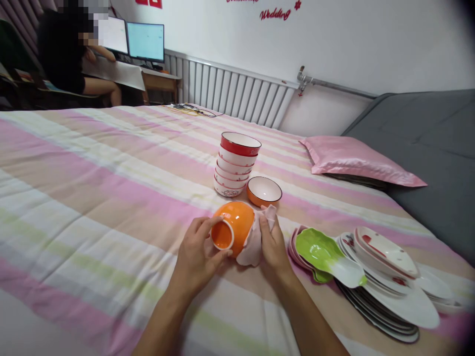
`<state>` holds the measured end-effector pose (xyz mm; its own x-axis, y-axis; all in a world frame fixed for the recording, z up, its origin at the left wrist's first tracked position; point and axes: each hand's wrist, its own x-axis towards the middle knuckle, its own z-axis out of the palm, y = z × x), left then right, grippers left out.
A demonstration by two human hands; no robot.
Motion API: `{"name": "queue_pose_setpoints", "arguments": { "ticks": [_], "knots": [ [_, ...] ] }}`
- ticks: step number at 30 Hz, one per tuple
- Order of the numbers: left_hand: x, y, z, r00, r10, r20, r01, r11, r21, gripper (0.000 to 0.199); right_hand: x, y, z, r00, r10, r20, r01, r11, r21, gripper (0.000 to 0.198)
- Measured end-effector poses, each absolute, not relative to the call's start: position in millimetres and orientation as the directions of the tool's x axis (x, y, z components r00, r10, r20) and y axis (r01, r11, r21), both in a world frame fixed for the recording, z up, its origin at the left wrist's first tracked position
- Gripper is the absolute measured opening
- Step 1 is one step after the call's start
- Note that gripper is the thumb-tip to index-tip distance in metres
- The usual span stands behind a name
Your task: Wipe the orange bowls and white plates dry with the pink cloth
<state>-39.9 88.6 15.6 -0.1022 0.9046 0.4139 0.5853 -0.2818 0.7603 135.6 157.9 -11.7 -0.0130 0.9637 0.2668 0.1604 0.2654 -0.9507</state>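
Above the striped bedspread, an orange bowl (239, 220) is tilted on its side, its round foot facing left. My left hand (198, 252) grips it by the foot, thumb and fingers on either side. In my right hand (273, 242) is a pale pink cloth (254, 244), pressed against the bowl's rim side. Just behind stands a second orange bowl (264, 190), upright, with a white inside. Beside it rises a stack of white and red bowls (235, 165).
On the right lie a green leaf-shaped dish (321, 249), stacked plates (404, 306) and oval dishes (386, 249). A pink pillow (359, 158) rests near the grey headboard (426, 128). Cables (193, 110) lie at the bed's far edge. A person (61, 54) sits at a desk with monitors (145, 42).
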Motion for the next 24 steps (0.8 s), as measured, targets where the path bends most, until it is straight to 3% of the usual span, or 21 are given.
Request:
{"name": "queue_pose_setpoints", "arguments": {
  "ticks": [3, 10, 13, 19, 24],
  "knots": [
    [-38.0, 88.0, 15.4, -0.082, 0.904, 0.419, 0.582, -0.298, 0.757, 0.057, 129.6, 146.1, 1.3, -0.055, 0.946, 0.319, 0.240, 0.323, -0.916, 0.053],
    [-38.0, 87.9, 15.2, -0.076, 0.907, 0.415, 0.582, -0.298, 0.757, 0.056, 124.2, 129.1, 12.3, -0.241, 0.841, 0.485, 0.457, 0.539, -0.708, 0.060],
    [-40.0, 87.9, 14.7, -0.085, 0.905, 0.417, 0.573, -0.298, 0.764, 0.056, 124.2, 131.2, 11.0, -0.349, 0.764, 0.542, 0.530, 0.638, -0.558, 0.063],
    [-41.6, 91.9, 9.2, -0.136, 0.882, 0.451, 0.579, -0.298, 0.758, 0.055, 119.2, 136.8, 5.5, -0.559, 0.529, 0.639, 0.601, 0.789, -0.127, 0.063],
    [-45.4, 95.4, 3.7, -0.240, 0.879, 0.411, 0.490, -0.256, 0.833, 0.059, 113.9, 129.3, 8.2, -0.689, 0.424, 0.588, 0.527, 0.850, 0.005, 0.054]
  ]
}}
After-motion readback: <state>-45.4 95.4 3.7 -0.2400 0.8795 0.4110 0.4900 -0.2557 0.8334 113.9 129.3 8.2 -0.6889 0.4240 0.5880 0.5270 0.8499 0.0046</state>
